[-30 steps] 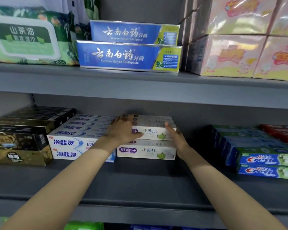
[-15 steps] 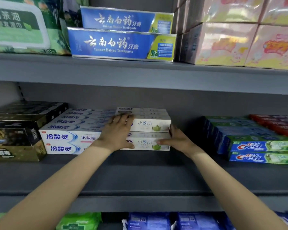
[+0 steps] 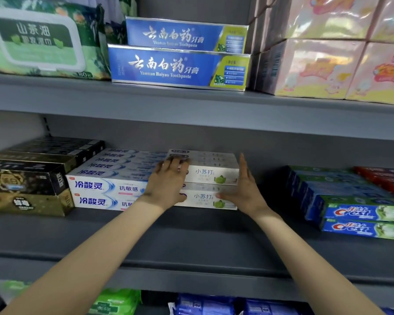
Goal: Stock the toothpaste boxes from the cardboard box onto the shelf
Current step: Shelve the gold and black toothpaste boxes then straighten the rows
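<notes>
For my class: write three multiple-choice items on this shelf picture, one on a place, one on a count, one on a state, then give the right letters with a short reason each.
1. Where do the green-and-blue Crest boxes lie?
A. right end of the middle shelf
B. top shelf
C. left of the black boxes

2. How many blue Yunnan Baiyao boxes show their fronts on the top shelf?
A. one
B. two
C. four

3. How is the right hand?
A. curled into a fist
B. flat, fingers straight, against the right end of the white stack
C. lifting a box off the shelf

Answers: 1 A, they lie far right on that shelf; 2 B, one lies on the other; 3 B, its straight fingers point up along the stack's end.
</notes>
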Available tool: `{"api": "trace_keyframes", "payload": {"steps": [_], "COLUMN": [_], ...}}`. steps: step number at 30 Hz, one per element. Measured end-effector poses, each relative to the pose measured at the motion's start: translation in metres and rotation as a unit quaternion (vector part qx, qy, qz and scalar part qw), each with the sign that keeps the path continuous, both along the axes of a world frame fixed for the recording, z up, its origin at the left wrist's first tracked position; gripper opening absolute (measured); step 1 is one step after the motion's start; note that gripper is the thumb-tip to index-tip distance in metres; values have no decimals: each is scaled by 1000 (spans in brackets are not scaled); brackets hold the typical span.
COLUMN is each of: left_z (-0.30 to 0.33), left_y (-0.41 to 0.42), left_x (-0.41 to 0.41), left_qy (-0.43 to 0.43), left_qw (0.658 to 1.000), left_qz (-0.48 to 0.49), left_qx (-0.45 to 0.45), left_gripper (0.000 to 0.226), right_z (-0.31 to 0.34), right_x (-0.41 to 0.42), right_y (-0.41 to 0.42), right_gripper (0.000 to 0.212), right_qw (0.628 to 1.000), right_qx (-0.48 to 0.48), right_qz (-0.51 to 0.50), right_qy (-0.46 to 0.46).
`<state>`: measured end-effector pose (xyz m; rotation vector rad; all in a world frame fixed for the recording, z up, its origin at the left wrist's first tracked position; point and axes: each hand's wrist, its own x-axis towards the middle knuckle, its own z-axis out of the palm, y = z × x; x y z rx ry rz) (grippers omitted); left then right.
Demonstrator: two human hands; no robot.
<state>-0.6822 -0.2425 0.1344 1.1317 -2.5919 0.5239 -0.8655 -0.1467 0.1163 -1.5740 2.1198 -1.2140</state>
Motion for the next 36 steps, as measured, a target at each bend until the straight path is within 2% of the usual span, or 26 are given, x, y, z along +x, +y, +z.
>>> {"api": "trace_keyframes", "payload": {"steps": [2,4,7,12,15,18,21,23,26,30,34,36], "left_z": [2,3,5,14,19,17,18,21,22,20,12,10], "left_y": [4,8,13,25,41,63,84,100,127,161,187,195], "left_x": [3,2,-4,-19,-28,-39,-53,-64,-84,-114,-151,-172], "left_qy": [15,29,39,41,57,81,103,118,135,203,207,165], "left_qw": [1000,999,999,998,996,994,991,988,983,964,940,948], "left_qz": [-7,-18,-16,36,53,39,11,-8,-52,-109,-159,-173], "left_qx": [-12,-20,-9,37,43,56,84,103,113,134,222,209], "left_gripper": [84,75,69,66,62,50,38,34,28,31,55,70], "right_z": [9,16,21,20,19,17,14,13,15,14,8,7], "right_x": [1,-1,-3,-4,-6,-9,-17,-26,-43,-73,-108,-130], "right_y": [0,-5,-14,-17,-3,24,54,75,109,151,190,204], "right_gripper": [117,111,106,101,94,69,40,33,37,40,49,61], "right_qw": [988,963,942,945,960,980,983,987,989,975,958,945], "right_qx": [43,84,105,86,65,9,-15,-28,-48,-34,41,77], "right_qz": [7,26,42,49,70,53,12,-17,-72,-147,-199,-219], "right_qy": [145,254,316,313,263,194,181,158,123,161,202,232]}}
